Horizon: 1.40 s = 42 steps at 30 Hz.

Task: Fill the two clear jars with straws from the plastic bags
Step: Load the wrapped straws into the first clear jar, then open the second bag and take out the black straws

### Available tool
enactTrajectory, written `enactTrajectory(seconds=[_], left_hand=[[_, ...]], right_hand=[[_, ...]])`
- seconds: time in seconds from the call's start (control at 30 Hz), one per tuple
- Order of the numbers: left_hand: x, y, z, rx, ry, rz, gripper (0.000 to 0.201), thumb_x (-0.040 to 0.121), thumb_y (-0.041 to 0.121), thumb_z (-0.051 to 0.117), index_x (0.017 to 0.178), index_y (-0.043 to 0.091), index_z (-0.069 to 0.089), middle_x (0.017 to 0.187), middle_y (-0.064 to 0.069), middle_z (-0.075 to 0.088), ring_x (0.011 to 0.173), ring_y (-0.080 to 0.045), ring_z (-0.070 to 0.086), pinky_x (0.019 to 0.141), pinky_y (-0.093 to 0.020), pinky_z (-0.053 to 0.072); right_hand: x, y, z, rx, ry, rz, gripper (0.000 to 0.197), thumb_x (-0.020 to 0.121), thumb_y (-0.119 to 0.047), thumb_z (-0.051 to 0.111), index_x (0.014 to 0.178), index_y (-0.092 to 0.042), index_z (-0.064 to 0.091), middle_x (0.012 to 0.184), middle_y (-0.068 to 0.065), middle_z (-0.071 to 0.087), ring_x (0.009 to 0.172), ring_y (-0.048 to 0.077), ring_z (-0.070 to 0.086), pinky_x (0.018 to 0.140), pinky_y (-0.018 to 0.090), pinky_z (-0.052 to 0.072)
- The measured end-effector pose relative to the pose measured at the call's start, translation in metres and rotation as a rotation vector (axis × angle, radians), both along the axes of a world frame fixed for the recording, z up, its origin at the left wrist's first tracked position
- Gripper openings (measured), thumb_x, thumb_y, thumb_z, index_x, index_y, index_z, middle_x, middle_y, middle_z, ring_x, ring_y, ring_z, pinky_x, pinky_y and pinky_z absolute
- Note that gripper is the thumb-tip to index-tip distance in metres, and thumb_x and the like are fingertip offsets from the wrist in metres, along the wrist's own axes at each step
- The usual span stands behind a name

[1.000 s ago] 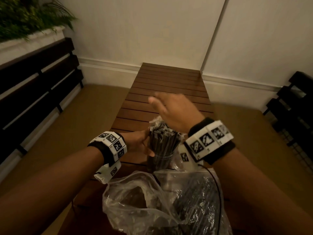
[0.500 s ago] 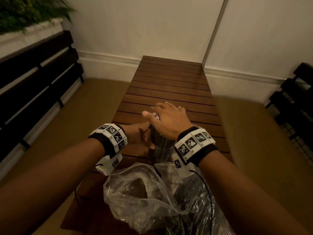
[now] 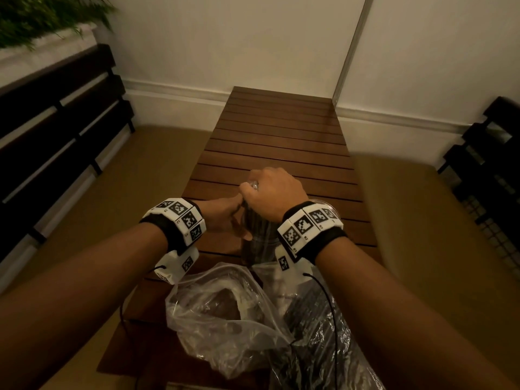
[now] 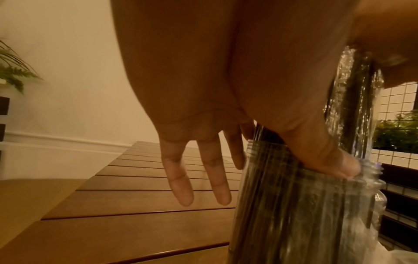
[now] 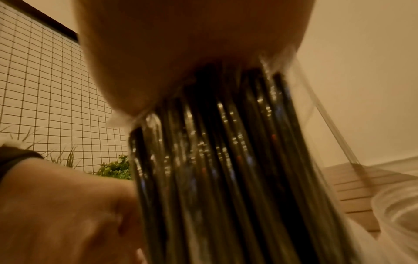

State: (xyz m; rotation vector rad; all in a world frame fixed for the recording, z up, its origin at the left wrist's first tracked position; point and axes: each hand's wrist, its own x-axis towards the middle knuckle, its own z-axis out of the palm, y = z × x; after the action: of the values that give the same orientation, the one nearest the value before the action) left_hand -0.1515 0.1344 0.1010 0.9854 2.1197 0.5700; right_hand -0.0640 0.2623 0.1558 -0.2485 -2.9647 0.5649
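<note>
1. Left hand (image 3: 225, 213): at the left side of the clear jar (image 3: 257, 243). In the left wrist view the thumb (image 4: 328, 153) presses the jar's threaded neck while the fingers (image 4: 181, 187) hang straight and free of it; the grip is therefore apart, steadying rather than clasping.
2. Clear jar: upright on the slatted wooden counter (image 3: 281, 142), between the two wrists, packed with dark straws (image 4: 294, 205) that rise above its rim.
3. Right hand (image 3: 274, 190): laid over the tops of the straws, fingers curled down around the bundle; the grip is clamped on the straw ends. A scrap of clear wrapping shows at the knuckles.
4. Second jar (image 5: 398, 210): only its clear rim shows, just right of the filled jar, partly hidden behind the right wristband in the head view.
5. Plastic bags (image 3: 225, 319): two crumpled clear bags lie on the near end of the counter, below the hands. The left one looks largely slack; the right bag (image 3: 318, 347) holds dark straws.
</note>
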Motion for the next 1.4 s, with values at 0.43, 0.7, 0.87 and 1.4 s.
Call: enactTrajectory(seconds=[0.43, 0.7, 0.87, 1.4], left_hand=[[0.002, -0.001, 0.005, -0.012, 0.075, -0.021, 0.080, 0.077, 0.033, 0.080, 0.140, 0.026, 0.032, 0.127, 0.005, 0.056, 0.112, -0.018, 0.058, 0.102, -0.041, 0.046], [0.000, -0.027, 0.022, 0.126, 0.150, 0.138, 0.095, 0.080, 0.028, 0.076, 0.151, 0.034, 0.013, 0.149, -0.001, 0.039, 0.126, -0.020, 0.049, 0.098, -0.032, 0.039], [0.011, -0.101, 0.032, 0.225, 0.392, 0.337, 0.035, 0.091, 0.032, 0.062, 0.118, 0.050, 0.049, 0.123, 0.004, 0.060, 0.107, -0.019, 0.062, 0.090, -0.041, 0.053], [0.223, -0.197, -0.103, 0.048, 0.123, 0.329, 0.037, 0.065, 0.011, 0.056, 0.066, 0.046, 0.065, 0.062, 0.024, 0.067, 0.058, 0.007, 0.062, 0.058, -0.012, 0.048]], right_hand=[[0.024, 0.016, 0.009, -0.057, 0.249, -0.096, 0.036, 0.101, -0.048, 0.034, 0.104, -0.026, 0.063, 0.104, -0.006, 0.064, 0.102, 0.015, 0.056, 0.092, 0.045, 0.042], [0.134, 0.043, -0.054, -0.259, 0.047, -0.235, 0.020, 0.101, -0.026, 0.051, 0.082, -0.024, 0.058, 0.078, -0.003, 0.064, 0.067, 0.010, 0.059, 0.061, 0.025, 0.048], [0.150, 0.056, -0.109, -0.096, -0.229, -0.130, 0.025, 0.100, -0.020, 0.049, 0.122, -0.026, 0.059, 0.118, -0.003, 0.065, 0.098, 0.013, 0.060, 0.078, 0.025, 0.046], [0.146, 0.073, -0.136, 0.071, -0.314, -0.095, 0.019, 0.103, -0.020, 0.048, 0.109, -0.017, 0.066, 0.118, 0.004, 0.057, 0.092, 0.023, 0.065, 0.079, 0.032, 0.052]])
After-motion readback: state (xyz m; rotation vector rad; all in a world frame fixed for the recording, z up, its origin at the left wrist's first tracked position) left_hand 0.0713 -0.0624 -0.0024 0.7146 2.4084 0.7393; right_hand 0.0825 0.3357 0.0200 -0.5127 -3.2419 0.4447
